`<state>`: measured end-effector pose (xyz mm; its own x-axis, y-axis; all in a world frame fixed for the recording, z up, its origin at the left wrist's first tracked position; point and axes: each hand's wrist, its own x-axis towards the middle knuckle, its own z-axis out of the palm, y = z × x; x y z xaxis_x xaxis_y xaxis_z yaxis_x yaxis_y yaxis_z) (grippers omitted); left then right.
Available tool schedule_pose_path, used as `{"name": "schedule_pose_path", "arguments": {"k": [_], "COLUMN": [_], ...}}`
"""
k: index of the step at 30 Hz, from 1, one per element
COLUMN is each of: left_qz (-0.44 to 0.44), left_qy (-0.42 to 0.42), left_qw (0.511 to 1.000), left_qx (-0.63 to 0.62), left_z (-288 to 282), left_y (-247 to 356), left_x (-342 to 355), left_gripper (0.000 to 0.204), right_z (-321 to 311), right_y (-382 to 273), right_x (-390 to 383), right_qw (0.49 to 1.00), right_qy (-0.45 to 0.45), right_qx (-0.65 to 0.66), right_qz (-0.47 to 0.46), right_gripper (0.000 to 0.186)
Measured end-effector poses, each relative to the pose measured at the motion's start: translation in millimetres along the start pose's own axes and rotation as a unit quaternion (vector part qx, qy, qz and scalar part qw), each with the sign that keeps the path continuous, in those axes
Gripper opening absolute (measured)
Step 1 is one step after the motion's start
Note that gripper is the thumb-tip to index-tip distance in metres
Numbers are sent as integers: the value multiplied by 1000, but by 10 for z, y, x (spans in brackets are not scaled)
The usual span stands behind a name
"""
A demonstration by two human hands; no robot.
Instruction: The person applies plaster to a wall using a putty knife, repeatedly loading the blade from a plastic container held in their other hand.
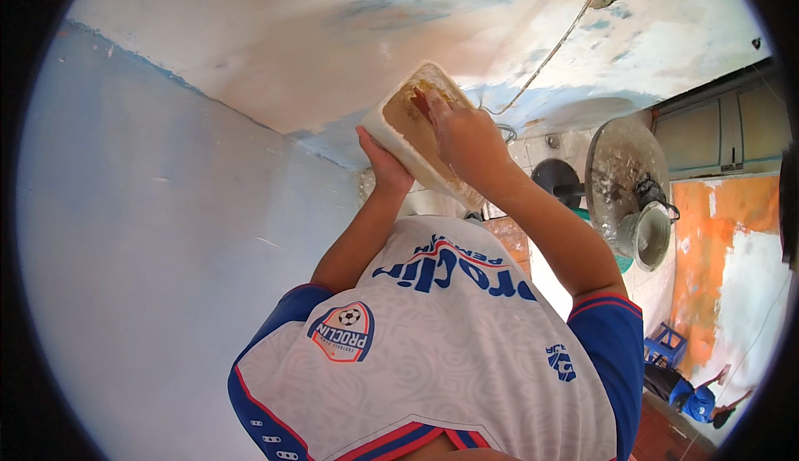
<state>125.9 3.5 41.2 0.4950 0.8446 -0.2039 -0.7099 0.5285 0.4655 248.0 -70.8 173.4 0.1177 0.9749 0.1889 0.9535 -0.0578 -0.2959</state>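
Observation:
A whitish rectangular tub [398, 142], smeared with pale filler inside, is held tilted in front of my chest. My left hand [387, 164] grips its near left side, with the thumb along the outer wall. Over the right side of the tub, my right hand [468, 143] is closed on a reddish-brown scraper [422, 105], which reaches into the tub. Yellowish residue clings to the tub's far inner corner. The scraper's edge is partly hidden, so its exact shape does not show.
A pale blue wall [166, 211] stands close on my left; a patchy wall [316, 53] with a cable [549, 60] rises ahead. To the right are a stained round table [612, 157], a grey bowl [651, 236] and a blue crate [666, 346]. Farther off is a person in blue [697, 401].

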Motion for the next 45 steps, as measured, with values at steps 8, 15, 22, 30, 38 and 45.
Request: {"name": "schedule_pose_path", "arguments": {"k": [8,15,22,30,38,45], "left_qz": [21,31,58,41,27,4], "left_qy": [-52,-23,-32,-12,-22,-54], "left_qw": [998,999,998,999,999,999], "left_qx": [22,0,25,-26,-33,-4], "left_z": [225,697,850,1054,962,979], "left_y": [-425,-830,-1275,-1682,-2034,-2071], "left_x": [-21,-54,-41,-223,-464,-742], "left_gripper": [84,85,86,85,90,91], "right_z": [-435,-515,-761,-737,-927,-921], "right_y": [332,770,1132,1492,1545,1467], "right_x": [-184,-423,-660,-945,-1283,-1616], "right_qw": [995,999,998,997,993,998], "right_qy": [-70,-12,-31,12,-60,-10], "right_qx": [54,39,53,76,85,52], "right_qz": [41,33,21,-20,52,15], "right_gripper": [66,63,66,36,52,43]}}
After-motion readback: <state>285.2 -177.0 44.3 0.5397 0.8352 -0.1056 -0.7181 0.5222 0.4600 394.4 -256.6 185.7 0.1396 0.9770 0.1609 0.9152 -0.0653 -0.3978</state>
